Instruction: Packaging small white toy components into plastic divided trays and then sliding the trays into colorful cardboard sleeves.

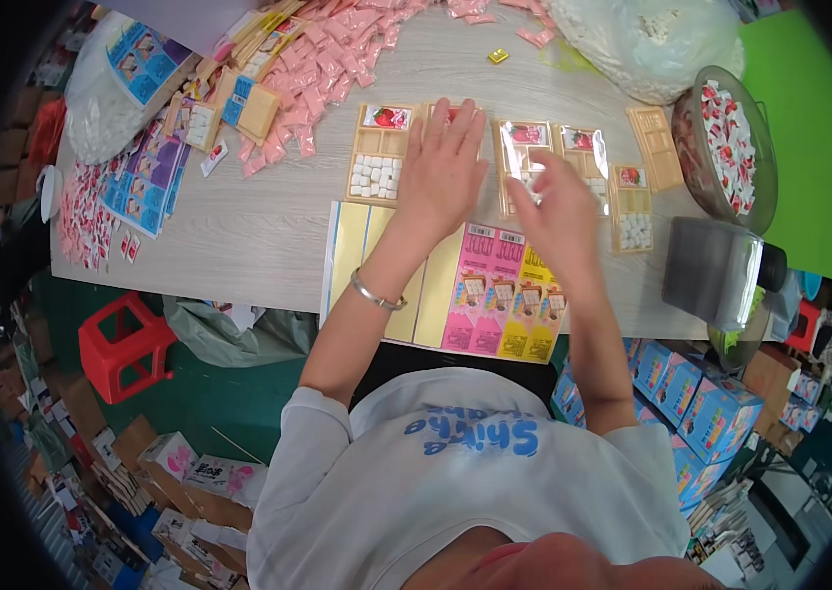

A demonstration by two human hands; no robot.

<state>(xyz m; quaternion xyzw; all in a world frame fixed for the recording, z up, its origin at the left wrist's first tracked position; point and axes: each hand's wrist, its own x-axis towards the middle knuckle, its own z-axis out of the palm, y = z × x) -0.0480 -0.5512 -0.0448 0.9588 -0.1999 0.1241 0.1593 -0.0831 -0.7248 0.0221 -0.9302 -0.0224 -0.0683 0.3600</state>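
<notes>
My left hand (443,172) lies flat, fingers stretched out, over a beige compartment tray that it mostly covers; a strawberry-printed sachet shows between the fingers. To its left sits another tray (391,145) with white pellet sweets and a sachet. My right hand (562,211) is bent over two more filled trays, its thumb and forefinger apart; I see nothing held in it. The left of these trays (526,157) has a shiny clear cover. One more filled tray (632,208) sits right of that hand. Under my wrists lies a sheet of pink and yellow printed cards (505,285).
Pink sachets (327,69) are heaped at the far left, beside blue printed cards (146,182). An empty tray (654,147) leans near a bowl of sachets (729,147). A bag of white pellets (647,44) stands behind; a grey container (711,270) is at right. A red stool (126,344) stands on the floor.
</notes>
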